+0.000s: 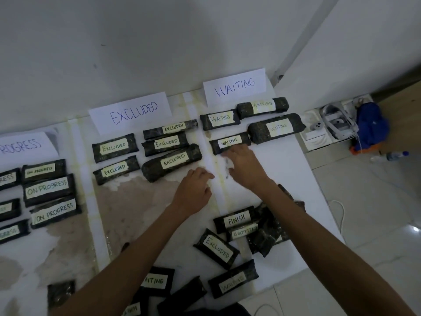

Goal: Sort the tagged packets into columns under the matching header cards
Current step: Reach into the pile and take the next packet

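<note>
Black packets with pale tags lie on a white floor sheet under header cards: WAITING card (234,86), EXCLUDED card (131,113), and a part-seen PROGRESS card (25,145). My right hand (245,166) touches the near edge of the lowest WAITING packet (230,142) in that column. My left hand (193,190) rests on the sheet just below the lowest EXCLUDED packet (172,161), fingers loosely curled, holding nothing. Unsorted packets lie near me, among them a FINISH packet (235,218), an EXCLUDED packet (216,248) and a WAITING packet (233,279).
Several ON PROGRESS packets (49,190) fill the left column. At the right, off the sheet, stand white boxes with a headset (337,123), a blue bag (371,126), a water bottle (396,155) and a white cable (341,215) on the tiles. The wall runs behind the cards.
</note>
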### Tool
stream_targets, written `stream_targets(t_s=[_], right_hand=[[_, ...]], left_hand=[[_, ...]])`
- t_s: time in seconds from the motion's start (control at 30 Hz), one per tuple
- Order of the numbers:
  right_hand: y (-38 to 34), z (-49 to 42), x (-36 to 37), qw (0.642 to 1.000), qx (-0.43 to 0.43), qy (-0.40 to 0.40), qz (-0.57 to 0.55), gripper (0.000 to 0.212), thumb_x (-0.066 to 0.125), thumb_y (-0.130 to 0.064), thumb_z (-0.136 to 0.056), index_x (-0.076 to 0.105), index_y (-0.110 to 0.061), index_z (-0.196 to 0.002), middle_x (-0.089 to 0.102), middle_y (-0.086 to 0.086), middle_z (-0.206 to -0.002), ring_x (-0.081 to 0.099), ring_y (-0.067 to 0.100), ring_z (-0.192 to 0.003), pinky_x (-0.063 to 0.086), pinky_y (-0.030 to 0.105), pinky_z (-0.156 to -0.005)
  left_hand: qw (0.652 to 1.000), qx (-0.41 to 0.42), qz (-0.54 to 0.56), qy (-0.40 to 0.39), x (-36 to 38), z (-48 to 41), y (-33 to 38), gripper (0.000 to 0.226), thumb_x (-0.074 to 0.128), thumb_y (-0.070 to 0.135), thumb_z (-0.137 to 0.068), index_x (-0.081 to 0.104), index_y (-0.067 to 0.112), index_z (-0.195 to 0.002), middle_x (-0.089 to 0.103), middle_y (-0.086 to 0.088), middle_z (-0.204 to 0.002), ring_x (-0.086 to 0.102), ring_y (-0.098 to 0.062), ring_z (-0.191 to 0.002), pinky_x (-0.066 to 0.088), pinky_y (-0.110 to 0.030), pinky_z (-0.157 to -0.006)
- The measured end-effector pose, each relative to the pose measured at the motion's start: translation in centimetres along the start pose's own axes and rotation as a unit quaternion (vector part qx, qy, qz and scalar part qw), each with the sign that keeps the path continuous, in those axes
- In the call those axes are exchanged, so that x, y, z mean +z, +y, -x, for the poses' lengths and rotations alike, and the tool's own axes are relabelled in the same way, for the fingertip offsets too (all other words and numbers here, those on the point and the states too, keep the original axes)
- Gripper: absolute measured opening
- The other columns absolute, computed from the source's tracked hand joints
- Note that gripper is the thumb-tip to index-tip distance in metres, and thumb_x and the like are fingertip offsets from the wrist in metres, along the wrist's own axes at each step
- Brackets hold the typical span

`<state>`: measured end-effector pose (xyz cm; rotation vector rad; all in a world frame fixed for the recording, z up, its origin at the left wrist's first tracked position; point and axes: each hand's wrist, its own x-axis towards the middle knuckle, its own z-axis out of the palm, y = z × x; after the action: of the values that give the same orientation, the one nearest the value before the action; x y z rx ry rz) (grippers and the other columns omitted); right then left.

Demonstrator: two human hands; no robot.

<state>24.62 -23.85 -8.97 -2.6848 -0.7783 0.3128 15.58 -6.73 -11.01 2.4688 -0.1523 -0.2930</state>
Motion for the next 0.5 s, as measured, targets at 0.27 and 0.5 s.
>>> stream_targets(t_s=[0.27, 0.5], right_hand=[[-2.6, 9.3, 0.9, 0.973, -0.025, -0.220, 0.064, 0.045, 0.059, -0.008, -0.081, 0.055, -0.020, -0.125, 0.055, 0.005, -0.122, 0.049, 0.026, -0.108, 0.039, 0.032, -0.081], [-2.3, 11.0, 1.5, 0.975, -0.066, -0.174, 0.124, 0.046, 0.070, -0.001, -0.066, 0.064, -0.013, -0.110, 0.059, 0.011, -0.106, 0.057, 0.030, -0.092, 0.046, 0.039, -0.073]], left_hand=[[1.000, 0.007, 0.013, -0.016, 1.4, 5.0, -0.3, 0.035, 0.052, 0.010, -0.081, 0.058, 0.011, -0.116, 0.054, -0.007, -0.112, 0.049, -0.026, -0.099, 0.048, -0.038, -0.081], [0.999, -0.004, 0.020, -0.030, 1.7, 7.2, -0.1, 0.039, 0.045, 0.015, -0.079, 0.059, 0.010, -0.115, 0.056, -0.008, -0.112, 0.050, -0.027, -0.099, 0.049, -0.041, -0.081]])
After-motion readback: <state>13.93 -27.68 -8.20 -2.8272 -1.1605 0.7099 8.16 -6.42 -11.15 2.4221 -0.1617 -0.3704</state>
